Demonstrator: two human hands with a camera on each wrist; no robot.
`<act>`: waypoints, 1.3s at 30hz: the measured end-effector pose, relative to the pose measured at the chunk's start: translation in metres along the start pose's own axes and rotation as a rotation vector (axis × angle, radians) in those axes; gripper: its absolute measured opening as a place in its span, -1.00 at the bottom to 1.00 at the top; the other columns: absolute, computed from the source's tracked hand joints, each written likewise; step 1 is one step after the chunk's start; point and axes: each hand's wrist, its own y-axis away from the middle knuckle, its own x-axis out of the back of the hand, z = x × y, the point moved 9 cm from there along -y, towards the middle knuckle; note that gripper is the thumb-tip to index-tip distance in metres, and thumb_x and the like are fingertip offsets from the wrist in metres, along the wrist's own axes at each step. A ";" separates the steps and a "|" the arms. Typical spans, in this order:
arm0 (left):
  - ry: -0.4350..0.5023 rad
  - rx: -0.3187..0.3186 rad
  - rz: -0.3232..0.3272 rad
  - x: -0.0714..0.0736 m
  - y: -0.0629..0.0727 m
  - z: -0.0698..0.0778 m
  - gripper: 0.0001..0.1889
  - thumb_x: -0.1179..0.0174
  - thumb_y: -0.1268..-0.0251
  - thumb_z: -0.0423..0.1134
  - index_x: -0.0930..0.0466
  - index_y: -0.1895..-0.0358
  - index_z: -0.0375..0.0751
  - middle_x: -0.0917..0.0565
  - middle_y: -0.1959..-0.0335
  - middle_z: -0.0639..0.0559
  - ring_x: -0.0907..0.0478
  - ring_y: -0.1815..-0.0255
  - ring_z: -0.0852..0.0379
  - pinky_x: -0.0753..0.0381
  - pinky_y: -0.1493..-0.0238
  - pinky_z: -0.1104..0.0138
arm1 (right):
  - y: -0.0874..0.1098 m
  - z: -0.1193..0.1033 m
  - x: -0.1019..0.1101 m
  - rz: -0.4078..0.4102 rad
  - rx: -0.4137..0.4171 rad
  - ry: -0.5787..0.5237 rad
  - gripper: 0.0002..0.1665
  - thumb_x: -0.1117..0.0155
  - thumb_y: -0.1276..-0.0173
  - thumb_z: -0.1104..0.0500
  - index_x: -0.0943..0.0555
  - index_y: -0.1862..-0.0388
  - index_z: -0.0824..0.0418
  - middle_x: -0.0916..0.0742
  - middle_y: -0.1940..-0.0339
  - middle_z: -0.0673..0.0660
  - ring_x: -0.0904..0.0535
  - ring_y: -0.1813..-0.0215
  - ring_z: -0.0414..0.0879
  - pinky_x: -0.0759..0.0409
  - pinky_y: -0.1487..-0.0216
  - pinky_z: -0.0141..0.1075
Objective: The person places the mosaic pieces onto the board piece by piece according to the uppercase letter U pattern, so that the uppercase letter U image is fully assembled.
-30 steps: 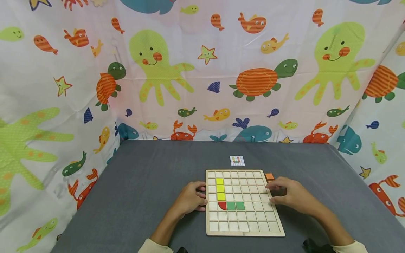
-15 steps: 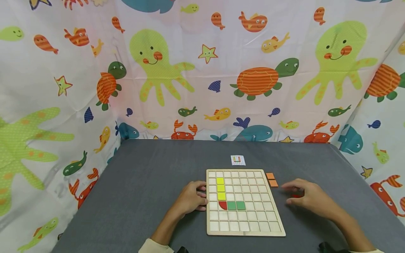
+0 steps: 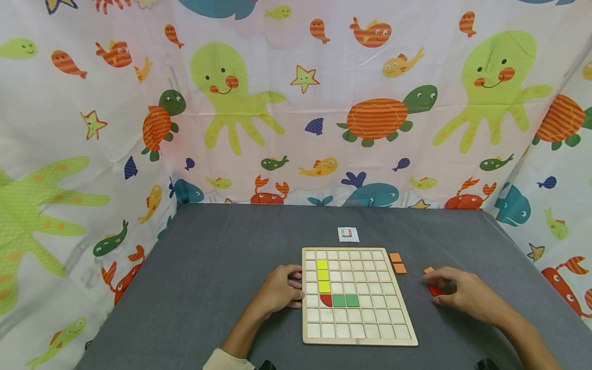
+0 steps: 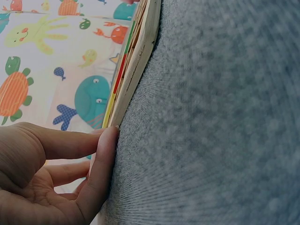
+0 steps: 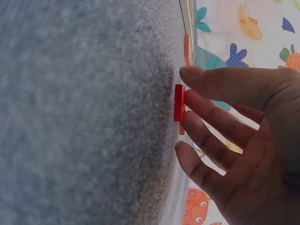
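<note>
A wooden grid board (image 3: pixel 361 345) lies on the grey cloth, with three yellow squares (image 3: pixel 323 276), a red quarter-round tile (image 3: pixel 326 300) and two green squares (image 3: pixel 346 300) in its cells. My left hand (image 3: pixel 279 290) rests at the board's left edge, its fingertips touching the rim, as the left wrist view also shows. Off to the right of the board, my right hand (image 3: pixel 462 293) hovers over red tiles (image 5: pixel 179 103) on the cloth. One fingertip meets their side, while the thumb (image 5: pixel 193 75) stays apart from them. Part of these tiles is hidden under the hand.
Two orange squares (image 3: pixel 397 263) lie beside the board's upper right edge. Another orange piece (image 3: pixel 429 270) shows past the right hand's fingertips. Behind the board is a small printed card (image 3: pixel 348 235) with a coloured pattern on a grid. A sea-animal curtain (image 3: pixel 296 154) hangs around the table.
My right hand has moved from the board's right edge rightward to the red tiles, uncovering the two orange squares. The left hand and the tiles on the board look unchanged.
</note>
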 end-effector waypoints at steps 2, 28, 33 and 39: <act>0.002 -0.001 0.001 0.000 0.001 0.000 -0.33 -0.39 -0.14 -0.64 -0.49 -0.39 -0.48 -0.56 -0.12 -0.25 -0.66 0.02 -0.03 -0.87 0.36 0.18 | 0.001 0.002 -0.001 -0.013 -0.004 0.001 -0.50 -0.61 -0.20 0.14 -0.76 -0.15 0.08 -0.72 -0.03 0.06 -0.56 0.03 -0.08 -0.64 0.10 -0.19; 0.005 0.003 0.005 0.001 0.000 -0.001 -0.34 -0.39 -0.14 -0.63 -0.50 -0.39 -0.48 -0.56 -0.11 -0.24 -0.65 0.03 -0.02 -0.87 0.36 0.18 | 0.004 -0.002 -0.007 -0.022 0.069 -0.034 -0.56 -0.54 -0.22 0.26 -0.78 -0.10 0.04 -0.65 0.20 -0.03 -0.49 0.29 -0.33 -0.45 0.33 -0.40; -0.012 0.003 0.004 0.000 -0.001 -0.001 -0.36 -0.39 -0.15 -0.62 -0.51 -0.38 -0.47 -0.55 -0.10 -0.22 -0.65 0.04 0.00 -0.86 0.37 0.21 | 0.004 -0.005 -0.007 -0.019 0.114 -0.056 -0.59 -0.56 -0.23 0.25 -0.79 -0.08 0.05 -0.66 0.22 -0.04 -0.49 0.31 -0.35 -0.46 0.36 -0.41; 0.003 -0.001 0.005 0.001 0.000 -0.001 -0.35 -0.39 -0.15 -0.62 -0.51 -0.38 -0.47 -0.55 -0.12 -0.23 -0.65 0.03 -0.02 -0.87 0.36 0.18 | 0.003 -0.007 -0.007 -0.016 0.097 -0.036 -0.61 -0.60 -0.21 0.19 -0.79 -0.04 0.07 -0.67 0.18 -0.02 -0.48 0.32 -0.36 -0.48 0.37 -0.42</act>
